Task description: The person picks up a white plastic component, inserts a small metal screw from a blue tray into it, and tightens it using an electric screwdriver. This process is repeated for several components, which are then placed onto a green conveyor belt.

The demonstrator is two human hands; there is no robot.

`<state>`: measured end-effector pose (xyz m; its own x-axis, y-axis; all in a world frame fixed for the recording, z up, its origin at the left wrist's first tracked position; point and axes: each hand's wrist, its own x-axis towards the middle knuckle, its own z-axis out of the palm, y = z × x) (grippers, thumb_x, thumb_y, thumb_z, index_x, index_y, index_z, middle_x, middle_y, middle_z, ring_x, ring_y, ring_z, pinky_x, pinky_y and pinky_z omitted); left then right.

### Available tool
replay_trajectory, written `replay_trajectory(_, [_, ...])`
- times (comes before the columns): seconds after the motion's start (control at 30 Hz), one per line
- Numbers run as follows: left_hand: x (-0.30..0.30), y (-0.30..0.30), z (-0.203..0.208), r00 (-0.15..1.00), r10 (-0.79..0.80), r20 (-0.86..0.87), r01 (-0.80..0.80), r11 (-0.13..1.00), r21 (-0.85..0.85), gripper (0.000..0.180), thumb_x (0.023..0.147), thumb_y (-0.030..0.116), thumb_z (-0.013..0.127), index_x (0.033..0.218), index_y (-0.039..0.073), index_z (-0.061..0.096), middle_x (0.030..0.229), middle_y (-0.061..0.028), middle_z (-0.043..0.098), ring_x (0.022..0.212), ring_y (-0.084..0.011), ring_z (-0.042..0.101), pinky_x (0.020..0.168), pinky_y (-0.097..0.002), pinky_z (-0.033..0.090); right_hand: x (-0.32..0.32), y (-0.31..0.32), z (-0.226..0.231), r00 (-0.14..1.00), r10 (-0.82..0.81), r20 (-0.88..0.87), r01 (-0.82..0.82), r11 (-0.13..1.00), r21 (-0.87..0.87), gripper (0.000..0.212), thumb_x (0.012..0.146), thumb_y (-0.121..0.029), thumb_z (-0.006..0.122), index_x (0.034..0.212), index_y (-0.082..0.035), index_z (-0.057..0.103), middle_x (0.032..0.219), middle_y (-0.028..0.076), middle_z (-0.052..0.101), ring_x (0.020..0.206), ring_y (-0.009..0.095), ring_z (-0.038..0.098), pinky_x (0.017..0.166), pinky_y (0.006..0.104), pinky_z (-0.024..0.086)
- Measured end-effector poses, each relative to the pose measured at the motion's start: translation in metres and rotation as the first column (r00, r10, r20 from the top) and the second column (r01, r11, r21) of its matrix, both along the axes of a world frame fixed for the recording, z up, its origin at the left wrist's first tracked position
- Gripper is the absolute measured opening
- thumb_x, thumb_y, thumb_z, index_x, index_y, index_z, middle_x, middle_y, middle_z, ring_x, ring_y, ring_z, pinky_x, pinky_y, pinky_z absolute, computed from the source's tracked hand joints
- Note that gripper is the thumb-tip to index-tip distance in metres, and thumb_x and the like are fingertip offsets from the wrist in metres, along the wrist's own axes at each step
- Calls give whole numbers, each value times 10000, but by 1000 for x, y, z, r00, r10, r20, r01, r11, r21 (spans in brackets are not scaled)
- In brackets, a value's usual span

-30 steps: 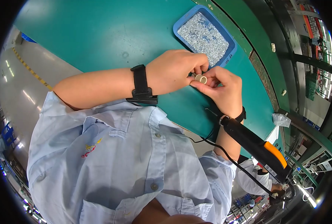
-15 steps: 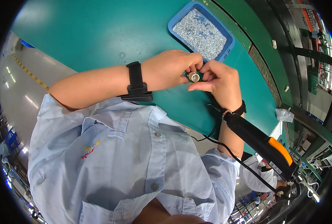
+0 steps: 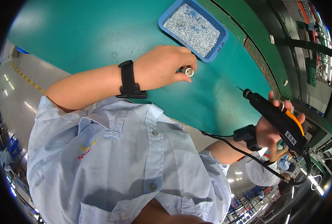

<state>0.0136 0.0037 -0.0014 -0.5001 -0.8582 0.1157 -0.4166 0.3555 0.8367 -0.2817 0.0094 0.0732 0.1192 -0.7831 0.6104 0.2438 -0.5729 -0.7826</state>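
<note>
My left hand (image 3: 166, 65) is closed round a short metal cylinder (image 3: 188, 71), its hollow round end facing up between thumb and fingers. Most of that piece is hidden in the hand. Off to the right, my right hand (image 3: 267, 131) is behind a black electric screwdriver (image 3: 263, 106) with an orange lever, its fingers curling round the far side. The driver's thin bit points up and left over the table, away from the cylinder. A blue tray (image 3: 165, 27) of small, shiny metal pins or screws lies beyond my left hand.
A green table (image 3: 80, 33) spreads under my hands, bordered by a green metal frame (image 3: 244, 22) on the right. The driver's black cord (image 3: 233, 151) loops past my right forearm. Another person in pale clothing (image 3: 261, 173) is at the lower right.
My right hand has left the cylinder and moved right to the screwdriver, which has shifted up and right. My left hand still holds the cylinder.
</note>
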Motion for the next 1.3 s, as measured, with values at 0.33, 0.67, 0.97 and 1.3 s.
replay_trajectory(0.33, [0,0,-3,1000,18,9,-18,1000,10,267,697,101,733,940,74,625,939,-57,629,850,-254,595,717,-341,477,46,-12,10,999,-43,-15,44,996,74,469,856,-356,554,1217,-75,454,719,34,470,591,137,451,588,304,439])
replay_trajectory(0.67, [-5,-5,14,988,78,-135,-97,985,-145,266,688,149,760,929,95,662,920,-28,600,915,-225,547,812,-320,413,86,-13,36,950,254,182,-266,963,49,385,847,-354,584,1042,-43,469,641,9,482,532,114,466,510,250,348])
replay_trajectory(0.97, [-4,-9,18,958,-11,-288,0,999,-40,111,681,114,770,745,100,680,784,-3,513,808,-149,489,738,-284,384,101,-5,47,934,317,163,-328,944,39,348,821,-343,603,994,-60,499,647,-15,489,531,85,457,523,226,318])
replay_trajectory(1.3, [-4,-17,18,899,-46,-435,102,989,107,117,668,69,773,720,91,670,804,10,520,816,-125,499,728,-264,387,108,-6,52,930,338,141,-348,936,54,320,826,-317,593,1016,-76,503,672,-18,488,575,89,475,575,237,338])
